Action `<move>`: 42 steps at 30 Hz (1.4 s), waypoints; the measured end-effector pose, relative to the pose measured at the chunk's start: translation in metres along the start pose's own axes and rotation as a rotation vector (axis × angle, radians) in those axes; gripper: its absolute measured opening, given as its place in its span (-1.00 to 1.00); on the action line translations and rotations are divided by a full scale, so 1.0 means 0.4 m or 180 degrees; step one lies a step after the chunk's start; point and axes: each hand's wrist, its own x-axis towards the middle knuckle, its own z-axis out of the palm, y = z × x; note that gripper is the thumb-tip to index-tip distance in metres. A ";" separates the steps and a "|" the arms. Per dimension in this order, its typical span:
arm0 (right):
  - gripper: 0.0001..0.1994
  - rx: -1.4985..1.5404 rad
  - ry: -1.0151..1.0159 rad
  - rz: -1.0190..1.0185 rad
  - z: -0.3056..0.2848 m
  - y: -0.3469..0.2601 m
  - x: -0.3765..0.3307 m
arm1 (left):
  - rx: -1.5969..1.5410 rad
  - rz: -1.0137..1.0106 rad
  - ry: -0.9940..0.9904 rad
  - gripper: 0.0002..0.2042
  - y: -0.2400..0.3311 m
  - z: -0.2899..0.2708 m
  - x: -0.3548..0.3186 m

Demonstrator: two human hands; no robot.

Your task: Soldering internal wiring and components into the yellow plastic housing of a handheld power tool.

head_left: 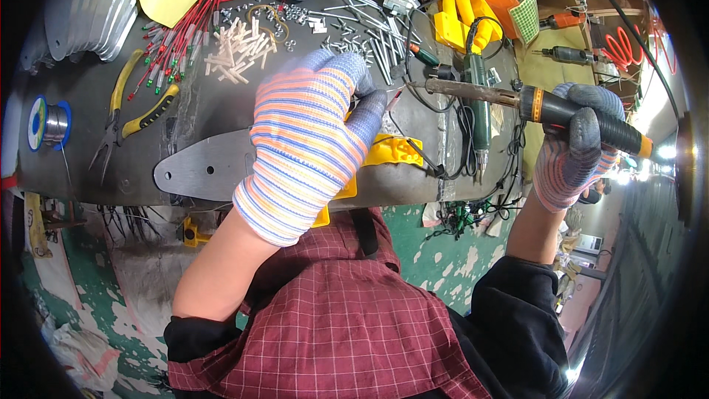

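My left hand (310, 140), in a striped knit glove with grey fingers, is closed, its thumb and fingertips pinched together. A small red-and-white piece (395, 99) shows just past the thumb; I cannot tell whether it is in the pinch. My right hand (580, 148), gloved alike, is wrapped round the black handle of a soldering iron (480, 94). The iron lies nearly level, its tip pointing left, close to the left fingertips. Under the left hand are a yellow part (395, 151) with a black wire and a grey metal plate (203, 168) with holes.
Pliers (122, 114) and a solder spool (52, 124) lie left. Behind are red wires (193, 28), pale sticks (240, 48), metal pins (380, 41) and yellow housings (461, 7). A green electric screwdriver (478, 114) and black cables (509, 155) lie right of centre.
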 end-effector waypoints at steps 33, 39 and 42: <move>-0.63 0.0345 -0.0125 0.0192 -0.020 -0.005 -0.013 | -0.0017 -0.0162 -0.0246 -0.85 0.017 -0.005 0.009; -0.65 0.0088 -0.0023 -0.0012 -0.007 0.003 -0.006 | 0.0033 -0.0092 -0.0149 -0.85 0.012 0.006 0.016; -0.64 0.0066 0.0000 0.0079 -0.016 0.007 -0.011 | 0.0092 -0.0092 -0.0117 -0.85 0.013 0.005 0.017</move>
